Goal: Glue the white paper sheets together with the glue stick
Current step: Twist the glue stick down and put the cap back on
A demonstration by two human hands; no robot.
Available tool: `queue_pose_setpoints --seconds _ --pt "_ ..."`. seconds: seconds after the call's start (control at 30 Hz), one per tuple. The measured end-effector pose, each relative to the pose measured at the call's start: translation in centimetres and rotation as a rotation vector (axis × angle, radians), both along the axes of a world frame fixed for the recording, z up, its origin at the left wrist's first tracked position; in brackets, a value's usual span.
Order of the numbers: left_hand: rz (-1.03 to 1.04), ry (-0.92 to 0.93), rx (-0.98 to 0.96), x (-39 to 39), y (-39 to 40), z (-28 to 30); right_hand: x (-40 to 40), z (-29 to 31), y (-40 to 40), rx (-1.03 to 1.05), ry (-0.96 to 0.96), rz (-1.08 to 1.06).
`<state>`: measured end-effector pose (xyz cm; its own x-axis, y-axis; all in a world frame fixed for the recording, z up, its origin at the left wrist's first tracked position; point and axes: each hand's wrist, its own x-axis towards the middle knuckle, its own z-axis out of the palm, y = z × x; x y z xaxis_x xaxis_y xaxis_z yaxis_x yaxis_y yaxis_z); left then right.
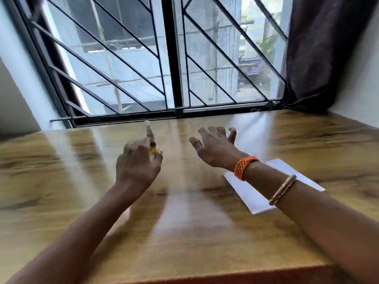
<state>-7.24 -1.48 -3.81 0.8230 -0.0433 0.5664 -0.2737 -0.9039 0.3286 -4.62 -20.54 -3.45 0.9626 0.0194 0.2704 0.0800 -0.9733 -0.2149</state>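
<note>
My left hand (137,162) grips the glue stick (149,131), which points up and away with its pale tip showing above my fingers; a yellow band shows at my thumb. To its right, my right hand (214,146) hovers over the table with fingers spread, holding nothing. A white paper sheet (254,199) lies on the wooden table (82,171) under my right forearm. A second white sheet (252,132), blurred, lies farther back beyond my right fingertips, close to them; contact cannot be told.
A barred window (174,58) runs along the table's far edge. A dark curtain (320,54) hangs at the right back corner. White walls close in on both sides. The table's front edge (225,277) is near the bottom.
</note>
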Motion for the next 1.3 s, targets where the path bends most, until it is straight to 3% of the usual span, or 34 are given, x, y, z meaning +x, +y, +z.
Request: queue_pose_setpoints --seconds 0.13,0.23,0.3,0.47,0.53,0.6,0.7,0.77,0.87,0.93,1.17,1.23,1.3 --pt "0.129 0.239 -0.056 3.9 3.3 0.8 2.6 0.7 3.1 -0.029 -0.024 0.100" --pt "0.053 0.386 -0.307 6.9 3.7 1.2 3.6 0.5 3.7 -0.046 -0.129 0.145" --pt "0.007 0.421 -0.435 8.5 3.5 1.4 3.5 -0.2 3.1 -0.121 -0.231 0.158" --pt "0.151 0.342 -0.385 9.2 2.2 1.1 3.3 -1.0 1.1 -0.209 -0.339 0.082" --pt "0.133 0.225 -0.406 8.7 2.1 1.1 3.2 -0.7 1.1 -0.153 -0.355 0.069" --pt "0.037 0.170 -0.579 8.0 1.9 1.5 2.8 -0.2 1.5 -0.002 -0.353 0.103" --pt "-0.295 0.275 -0.943 6.6 0.6 2.4 1.3 0.1 2.6 0.408 -0.404 0.204" --pt "-0.408 0.344 -1.040 5.4 -0.5 3.0 -0.1 0.2 3.3 0.482 -0.551 0.219" --pt "-0.485 0.445 -1.084 4.5 -1.2 3.8 -1.4 0.2 3.6 0.224 -0.763 0.259" --pt "-0.502 0.500 -1.094 4.4 -1.2 3.9 -1.7 0.5 3.4 0.145 -0.808 0.297" --pt "-0.512 0.578 -1.127 3.7 -1.6 3.9 -2.1 1.0 3.5 0.334 -0.757 0.393" --pt "-0.527 0.577 -1.108 3.4 -1.8 3.9 -2.2 1.4 3.3 0.190 -0.837 0.381" --pt "-0.528 0.553 -1.092 3.1 -2.1 4.0 -2.2 1.8 2.6 -0.132 -0.981 0.352"
